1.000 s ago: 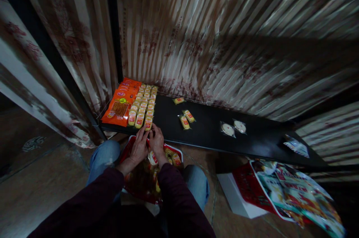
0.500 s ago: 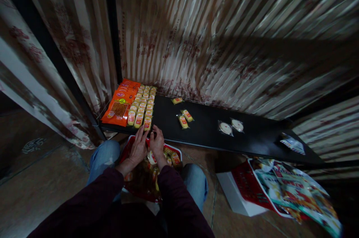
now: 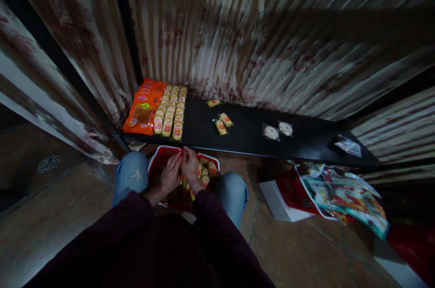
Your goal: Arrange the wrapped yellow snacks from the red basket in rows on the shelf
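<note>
Fingers (image 3: 174, 162) partly curled, hold unclear, above basket (image 3: 152, 158)

1. The striped cloth curtain (image 3: 224, 39) hung behind the long, flat, black shelf (image 3: 246, 132).
2. The flat orange plastic packets (image 3: 144, 107) lay on the shelf's left end.
3. Rows of small yellow plastic-wrapped packs (image 3: 172, 111) were just right of them.
4. Further right lay two loose yellow packs (image 3: 220, 127), with another loose yellow pack (image 3: 214, 103) behind them.
5. Two round, white, plastic-wrapped packs (image 3: 271, 132) were next, then a shiny white-and-blue packet (image 3: 348, 146) near the right end.
6. The red basket with a white rim (image 3: 158, 161) was before the shelf, under both hands (image 3: 189, 168).
7. To its right was another red, white-rimmed basket (image 3: 288, 190), holding big, shiny, plastic bags (image 3: 340, 188).
</note>
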The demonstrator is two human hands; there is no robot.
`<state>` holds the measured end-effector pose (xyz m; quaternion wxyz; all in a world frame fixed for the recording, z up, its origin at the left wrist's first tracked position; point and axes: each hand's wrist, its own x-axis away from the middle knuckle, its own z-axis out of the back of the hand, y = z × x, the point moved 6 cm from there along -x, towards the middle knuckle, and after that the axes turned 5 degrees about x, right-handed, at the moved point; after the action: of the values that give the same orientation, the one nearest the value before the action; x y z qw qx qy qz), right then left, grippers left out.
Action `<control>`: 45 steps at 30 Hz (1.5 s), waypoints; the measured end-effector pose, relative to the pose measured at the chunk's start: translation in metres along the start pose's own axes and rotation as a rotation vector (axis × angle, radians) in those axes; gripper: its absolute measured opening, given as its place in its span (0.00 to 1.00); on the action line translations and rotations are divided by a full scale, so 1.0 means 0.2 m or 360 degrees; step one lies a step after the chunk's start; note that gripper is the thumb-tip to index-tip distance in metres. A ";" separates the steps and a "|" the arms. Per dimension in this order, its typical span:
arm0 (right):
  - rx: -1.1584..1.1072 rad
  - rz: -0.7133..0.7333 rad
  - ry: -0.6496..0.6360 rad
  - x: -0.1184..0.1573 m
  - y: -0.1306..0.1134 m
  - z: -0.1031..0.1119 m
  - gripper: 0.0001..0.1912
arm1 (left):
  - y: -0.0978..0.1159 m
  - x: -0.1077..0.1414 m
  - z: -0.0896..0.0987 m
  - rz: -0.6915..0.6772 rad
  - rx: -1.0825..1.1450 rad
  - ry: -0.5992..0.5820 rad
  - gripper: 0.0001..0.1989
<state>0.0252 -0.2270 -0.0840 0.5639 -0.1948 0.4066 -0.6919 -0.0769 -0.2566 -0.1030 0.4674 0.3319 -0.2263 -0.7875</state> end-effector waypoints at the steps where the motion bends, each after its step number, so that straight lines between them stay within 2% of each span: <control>1: 0.0022 -0.0018 -0.0039 0.02 0.02 -0.01 0.19 | -0.03 0.03 -0.04 0.0040 0.0007 -0.0059 0.35; 6: 0.0197 -0.0014 -0.0200 0.17 0.11 -0.02 0.15 | -0.14 0.20 -0.24 0.0182 0.0024 -0.0439 0.39; 9: 0.0304 -0.0001 -0.0283 0.27 0.19 0.00 0.15 | -0.15 0.27 -0.29 0.0131 0.0005 -0.0548 0.36; 12: 0.0333 -0.0006 -0.0273 0.35 0.28 0.03 0.16 | -0.12 0.27 -0.29 0.0065 -0.0005 -0.0530 0.32; 17: 0.0261 -0.0237 -0.0045 0.38 0.43 0.08 0.14 | -0.10 0.25 -0.25 0.0045 0.0012 -0.0458 0.26; 21: 0.0289 -0.0307 0.0019 0.36 0.46 0.07 0.16 | -0.11 0.25 -0.25 0.0048 -0.0010 -0.0477 0.22; 26: 0.0399 -0.0312 0.0235 0.35 0.49 0.12 0.19 | -0.09 0.24 -0.22 0.0044 0.0025 -0.0445 0.20; 31: 0.0487 -0.0336 0.0205 0.32 0.51 0.12 0.21 | -0.07 0.21 -0.21 0.0087 -0.0034 -0.0416 0.20; 37: 0.0565 -0.0328 0.0079 0.31 0.48 0.10 0.21 | -0.01 0.12 -0.30 0.0154 0.0057 -0.0479 0.22; 42: 0.0534 -0.0349 0.0080 0.31 0.48 0.10 0.21 | -0.02 0.05 -0.40 0.0491 0.0149 -0.0433 0.25; 45: 0.0534 -0.0420 0.0063 0.31 0.50 0.09 0.22 | -0.02 0.03 -0.44 0.0569 0.0216 -0.0490 0.26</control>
<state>0.0830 -0.2943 -0.1623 0.4849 -0.1362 0.2676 -0.8214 -0.0170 -0.2632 -0.1667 0.5359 0.1932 -0.4024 -0.7166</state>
